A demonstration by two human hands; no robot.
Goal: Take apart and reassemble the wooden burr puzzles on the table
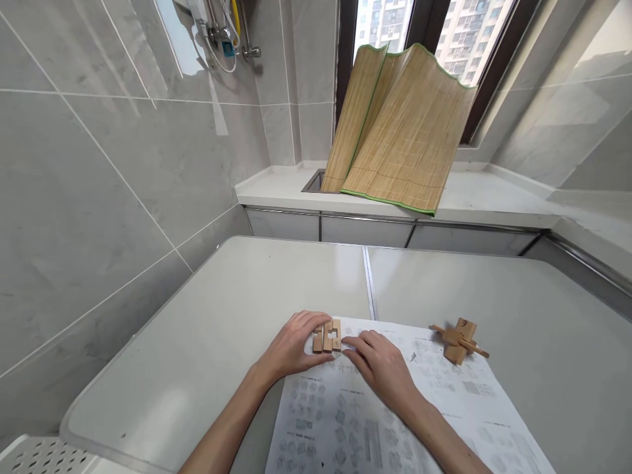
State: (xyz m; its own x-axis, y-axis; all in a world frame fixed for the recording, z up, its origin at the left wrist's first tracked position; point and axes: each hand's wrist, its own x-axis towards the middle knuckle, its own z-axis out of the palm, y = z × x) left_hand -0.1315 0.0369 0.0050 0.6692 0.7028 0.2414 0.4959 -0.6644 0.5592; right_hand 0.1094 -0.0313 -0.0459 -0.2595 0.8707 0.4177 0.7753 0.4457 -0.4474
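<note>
Left hand (296, 342) gripping three blocks (327, 337)

The left thumb and fingers are holding the notched blocks side by side, closing on their near and far ends. The right hand (382, 365) is bringing its forefinger and thumb to the blocks' right edge; these fingers are showing a narrow gap with nothing between, and whether they are touching the blocks cannot be told. Beneath both hands a printed sheet (355, 421) is lying on the counter (197, 342). Well right of the right fingers, a wooden cross (455, 339) is resting at the sheet's far right corner. Far beyond the fingers, a mat (409, 125) is standing before the window (378, 23).
</note>
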